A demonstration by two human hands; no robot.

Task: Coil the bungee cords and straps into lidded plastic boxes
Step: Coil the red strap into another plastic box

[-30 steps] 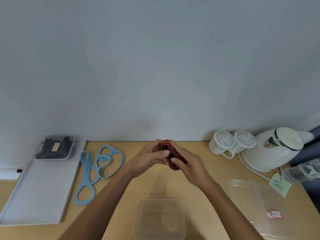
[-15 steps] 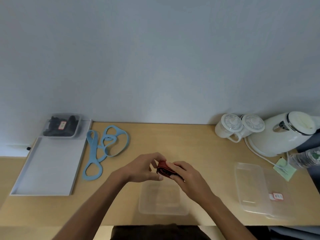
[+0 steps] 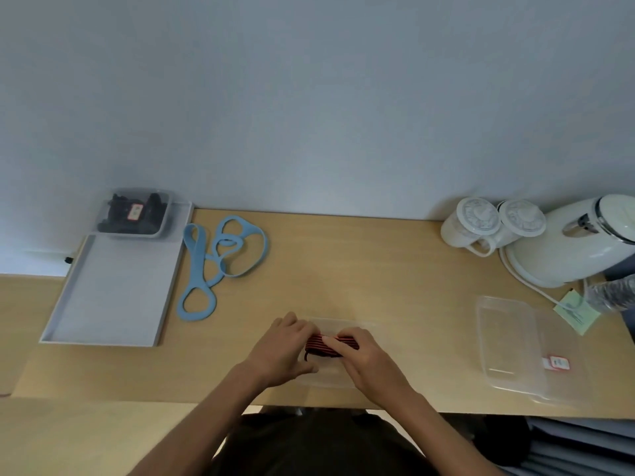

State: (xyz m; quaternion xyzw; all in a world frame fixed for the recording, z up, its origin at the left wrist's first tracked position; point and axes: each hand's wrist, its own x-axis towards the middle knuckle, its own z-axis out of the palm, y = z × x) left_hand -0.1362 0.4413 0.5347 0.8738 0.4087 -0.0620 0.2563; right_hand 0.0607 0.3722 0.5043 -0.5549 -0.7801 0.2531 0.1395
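1. We see the red-and-black bungee cord (image 3: 322, 345) wound into a tight coil, held low over the open clear plastic box (image 3: 347, 321) at the near edge of the wooden table (image 3: 378, 269). We cannot tell whether the coil touches the box floor.
2. The left hand (image 3: 287, 352) grasps the coil's left end, its fingers curled over the top and its thumb reaching beneath.
3. The right hand (image 3: 369, 364) grasps the coil's right end, with its fingers laid along the top of the strands and closed upon them.
4. A loose blue strap (image 3: 206, 266) lies in open loops on the table to the left, just beside a long grey tray (image 3: 113, 293).
5. In the far corner of that tray we find a closed clear box of black cords (image 3: 135, 214), with a small red label on its lid.
6. To the right, well apart from the hands, a clear lid (image 3: 505, 341) lies flat, overlapping a second clear piece that carries a red sticker (image 3: 558, 362).
7. Against the wall at the far right stand two white lidded mugs (image 3: 477, 218), touching each other, and a white kettle (image 3: 577, 249) on its base beside them.
8. A green paper note (image 3: 577, 312) lies near the kettle's cord, and a plastic water bottle (image 3: 615, 293) is partly cut off by the frame edge.
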